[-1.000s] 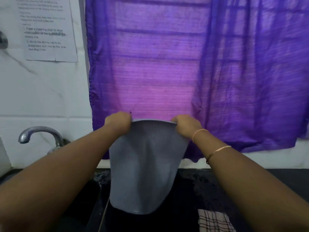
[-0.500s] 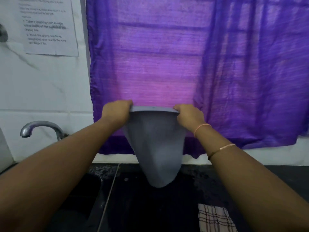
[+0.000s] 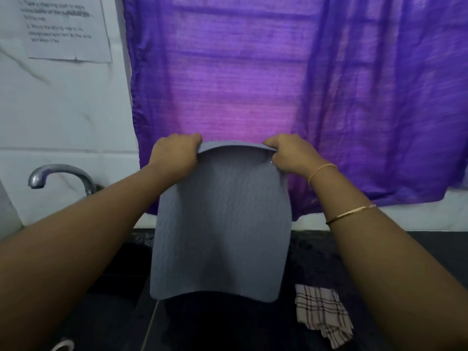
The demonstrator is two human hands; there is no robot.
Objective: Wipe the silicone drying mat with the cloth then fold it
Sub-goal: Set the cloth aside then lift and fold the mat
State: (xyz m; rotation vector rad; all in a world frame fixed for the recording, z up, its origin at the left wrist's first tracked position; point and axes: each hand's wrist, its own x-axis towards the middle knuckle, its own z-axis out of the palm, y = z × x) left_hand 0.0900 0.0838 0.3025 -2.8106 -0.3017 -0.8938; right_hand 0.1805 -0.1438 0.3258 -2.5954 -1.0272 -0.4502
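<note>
A grey silicone drying mat [image 3: 222, 231] hangs in the air above the dark counter, held by its top edge. My left hand [image 3: 174, 153] grips the top left corner and my right hand [image 3: 288, 154] grips the top right corner. The mat's lower edge curves just above the counter. A checked cloth [image 3: 321, 312] lies crumpled on the counter to the lower right of the mat, touched by neither hand.
A metal tap [image 3: 58, 177] stands at the left over a dark sink [image 3: 101, 300]. The black counter [image 3: 316, 252] runs along the wall. A purple curtain [image 3: 278, 84] hangs behind. A printed sheet [image 3: 63, 29] is stuck on the white wall.
The mat was pulled up into a narrow cone shape half a second ago; now it hangs lower and spread out wide between both hands.
</note>
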